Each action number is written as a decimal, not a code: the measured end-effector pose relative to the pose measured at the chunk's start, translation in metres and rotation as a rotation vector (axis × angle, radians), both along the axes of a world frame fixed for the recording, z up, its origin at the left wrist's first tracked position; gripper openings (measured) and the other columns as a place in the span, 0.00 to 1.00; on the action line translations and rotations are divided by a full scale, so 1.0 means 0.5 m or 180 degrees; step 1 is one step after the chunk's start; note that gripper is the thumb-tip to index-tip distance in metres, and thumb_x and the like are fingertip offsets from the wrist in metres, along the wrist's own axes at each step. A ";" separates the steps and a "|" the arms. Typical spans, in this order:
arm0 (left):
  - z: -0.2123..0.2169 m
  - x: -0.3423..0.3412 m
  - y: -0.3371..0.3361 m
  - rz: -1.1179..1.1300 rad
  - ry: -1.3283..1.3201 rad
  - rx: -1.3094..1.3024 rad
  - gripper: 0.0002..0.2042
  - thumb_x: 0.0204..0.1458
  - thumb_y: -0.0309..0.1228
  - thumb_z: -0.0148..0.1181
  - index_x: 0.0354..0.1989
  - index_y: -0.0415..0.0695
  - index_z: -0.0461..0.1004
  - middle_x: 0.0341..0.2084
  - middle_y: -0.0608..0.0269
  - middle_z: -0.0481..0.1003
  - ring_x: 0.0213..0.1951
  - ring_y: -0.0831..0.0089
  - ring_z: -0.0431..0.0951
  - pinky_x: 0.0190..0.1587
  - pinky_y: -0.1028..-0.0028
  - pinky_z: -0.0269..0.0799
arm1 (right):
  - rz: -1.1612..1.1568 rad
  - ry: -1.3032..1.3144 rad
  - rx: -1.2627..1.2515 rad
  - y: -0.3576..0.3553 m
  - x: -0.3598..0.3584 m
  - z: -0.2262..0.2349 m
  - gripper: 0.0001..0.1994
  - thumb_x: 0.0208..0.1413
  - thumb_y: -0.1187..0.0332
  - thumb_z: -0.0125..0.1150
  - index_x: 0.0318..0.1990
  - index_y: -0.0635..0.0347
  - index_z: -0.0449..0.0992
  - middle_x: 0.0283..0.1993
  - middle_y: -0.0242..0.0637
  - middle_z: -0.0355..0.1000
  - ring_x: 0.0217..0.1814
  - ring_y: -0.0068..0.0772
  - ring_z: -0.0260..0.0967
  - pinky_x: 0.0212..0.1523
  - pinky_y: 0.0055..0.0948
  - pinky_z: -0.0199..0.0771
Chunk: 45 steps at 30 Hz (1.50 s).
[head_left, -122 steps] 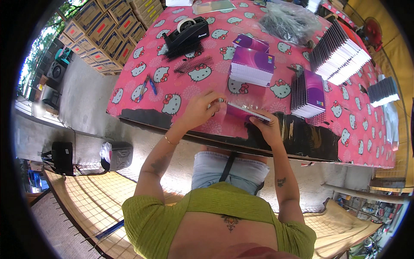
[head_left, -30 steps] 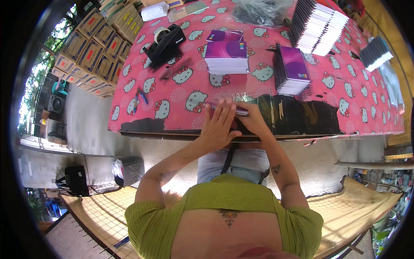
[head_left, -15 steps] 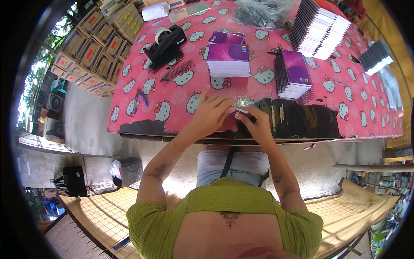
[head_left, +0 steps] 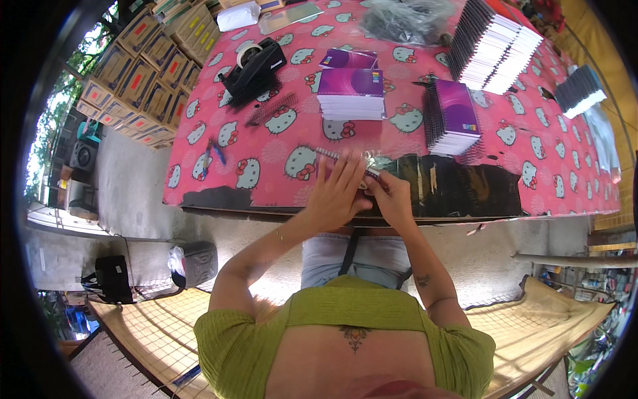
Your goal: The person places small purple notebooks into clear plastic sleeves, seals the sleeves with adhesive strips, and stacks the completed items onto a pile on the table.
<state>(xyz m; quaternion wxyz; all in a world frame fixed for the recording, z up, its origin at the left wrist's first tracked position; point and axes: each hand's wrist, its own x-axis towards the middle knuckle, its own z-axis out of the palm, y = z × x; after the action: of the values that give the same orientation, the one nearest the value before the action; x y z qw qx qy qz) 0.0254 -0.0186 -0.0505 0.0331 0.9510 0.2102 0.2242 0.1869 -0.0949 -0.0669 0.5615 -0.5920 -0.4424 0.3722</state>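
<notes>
Holding a spiral notebook (head_left: 345, 163) at the near edge of the tabletop (head_left: 266, 159), we see both hands on it. Left hand (head_left: 335, 196) lies flat over the notebook, fingers spread and pointing away from us, palm pressing down on the cover. Right hand (head_left: 391, 196) is curled onto the notebook's right part, fingers pinched on a clear wrap (head_left: 379, 163) that shines at that end. Notebook is mostly hidden under the hands; only its far edge with the wire coil shows. Long axis runs left to right across our view, tilted a bit, left end farther from us, right end nearer. Coil side faces away from us. Cover colour we cannot tell from here. Notebook sits under the left palm and against the right fingertips, touching both.

Around it: a stack of purple notebooks (head_left: 351, 93) straight beyond the hands, well apart. A second purple stack (head_left: 455, 116) to the right of that, turned with its coil to the left. Black tape dispenser (head_left: 256, 66) far left on the cloth. Blue pen (head_left: 216, 153) left of the hands, near the edge. Rows of upright white-edged notebooks (head_left: 495, 43) at the far right. Grey plastic bag (head_left: 405, 20) at the far side. Cardboard boxes (head_left: 143, 73) stacked off the left side of the tabletop. Dark bin (head_left: 193, 263) on the floor below.
</notes>
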 end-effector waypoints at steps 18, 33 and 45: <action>0.116 0.019 0.065 -0.0212 0.0863 -0.0800 0.24 0.60 0.42 0.53 0.62 0.43 0.67 0.63 0.51 0.66 0.68 0.56 0.61 0.69 0.41 0.40 | 0.0019 -0.0300 0.0207 0.004 0.000 0.013 0.12 0.59 0.73 0.62 0.48 0.68 0.78 0.25 0.42 0.75 0.27 0.17 0.68 0.29 0.23 0.70; 0.077 0.026 0.054 -0.0318 -0.0403 -0.0425 0.12 0.57 0.37 0.61 0.48 0.49 0.76 0.40 0.64 0.78 0.46 0.64 0.78 0.67 0.48 0.49 | 0.0144 -0.0495 0.0206 0.002 0.014 0.007 0.11 0.60 0.70 0.63 0.46 0.67 0.79 0.31 0.42 0.79 0.29 0.18 0.70 0.30 0.23 0.71; 0.077 0.018 0.057 -0.0310 -0.0504 -0.0621 0.08 0.55 0.35 0.62 0.41 0.49 0.77 0.32 0.66 0.79 0.39 0.65 0.79 0.61 0.54 0.59 | 0.0959 -0.0810 0.0125 0.015 0.113 0.106 0.08 0.57 0.74 0.63 0.44 0.65 0.81 0.37 0.34 0.78 0.36 0.19 0.72 0.37 0.22 0.74</action>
<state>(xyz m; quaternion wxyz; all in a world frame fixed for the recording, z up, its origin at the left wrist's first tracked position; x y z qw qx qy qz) 0.0346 0.0099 -0.0118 0.1527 0.9317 0.1813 0.2752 0.2436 -0.0872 -0.0141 0.4503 -0.5503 -0.6007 0.3655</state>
